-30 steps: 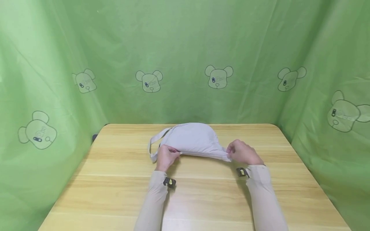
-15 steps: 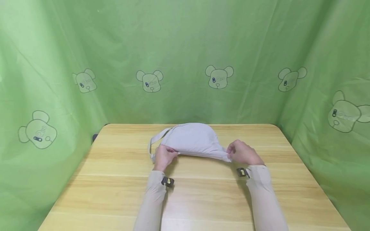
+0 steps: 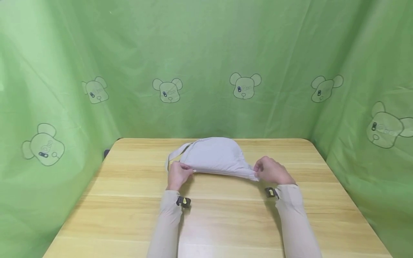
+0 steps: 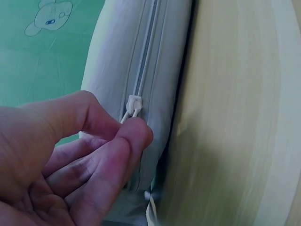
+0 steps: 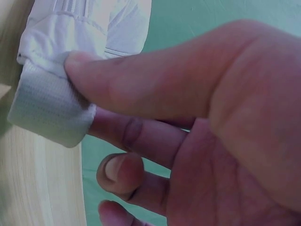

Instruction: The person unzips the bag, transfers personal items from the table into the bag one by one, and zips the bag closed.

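A pale grey half-moon bag (image 3: pixel 214 154) rests near the table's far edge, its zipper (image 3: pixel 226 173) along the side facing me. At the zipper's left end my left hand (image 3: pixel 178 175) pinches the zipper pull between thumb and forefinger. The left wrist view shows the white slider (image 4: pixel 134 102) just beyond those fingertips, its cord loop running into the pinch. Behind it the zipper teeth (image 4: pixel 149 52) look closed. With thumb and forefinger my right hand (image 3: pixel 272 170) holds the bag's right corner, where a folded webbing strap (image 5: pixel 51 106) is sewn on.
A loop of strap (image 3: pixel 174 154) lies at the bag's left, partly behind the left hand. The wooden table (image 3: pixel 226 222) stretches toward me. Green curtains (image 3: pixel 206 43) with bear-head outlines stand behind and on both sides.
My left hand has slid a little to the left along the bag's front edge, taking the zipper pull with it. The right hand has kept its hold on the corner.
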Tool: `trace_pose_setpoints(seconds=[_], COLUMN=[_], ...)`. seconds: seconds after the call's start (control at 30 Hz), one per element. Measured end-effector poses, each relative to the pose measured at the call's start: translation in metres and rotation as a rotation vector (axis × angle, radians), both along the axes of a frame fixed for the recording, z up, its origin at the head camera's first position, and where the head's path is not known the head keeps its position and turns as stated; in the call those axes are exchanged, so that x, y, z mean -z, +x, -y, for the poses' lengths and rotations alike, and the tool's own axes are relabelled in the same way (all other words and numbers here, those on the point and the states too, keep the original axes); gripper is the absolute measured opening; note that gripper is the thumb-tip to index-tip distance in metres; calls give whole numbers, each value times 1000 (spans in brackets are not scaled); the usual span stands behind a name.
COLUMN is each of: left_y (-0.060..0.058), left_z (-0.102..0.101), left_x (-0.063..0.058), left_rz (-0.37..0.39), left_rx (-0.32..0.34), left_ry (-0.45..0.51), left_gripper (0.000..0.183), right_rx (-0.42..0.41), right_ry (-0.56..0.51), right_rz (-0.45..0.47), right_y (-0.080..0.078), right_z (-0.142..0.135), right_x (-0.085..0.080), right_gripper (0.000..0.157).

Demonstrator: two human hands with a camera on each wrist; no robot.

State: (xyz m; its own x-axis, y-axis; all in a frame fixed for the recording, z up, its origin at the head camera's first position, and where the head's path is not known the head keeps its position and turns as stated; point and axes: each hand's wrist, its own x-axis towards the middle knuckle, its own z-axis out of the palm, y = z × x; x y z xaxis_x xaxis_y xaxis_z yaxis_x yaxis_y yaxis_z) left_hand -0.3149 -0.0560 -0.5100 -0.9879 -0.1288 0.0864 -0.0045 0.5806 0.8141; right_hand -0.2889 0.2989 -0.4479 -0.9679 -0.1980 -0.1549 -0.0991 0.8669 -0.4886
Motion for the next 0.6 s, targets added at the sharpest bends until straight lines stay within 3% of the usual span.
trace_pose_setpoints(seconds=[0.6], left_y=[1], left_z=[5], left_x=[-4], left_rz=[33], left_rx=[0], left_ry=[2], left_gripper=[7], right_rx=[-9], right_ry=[0], right_rz=[-4], right_y=[0], right_z=[1], right_x=[0], right_gripper=[10])
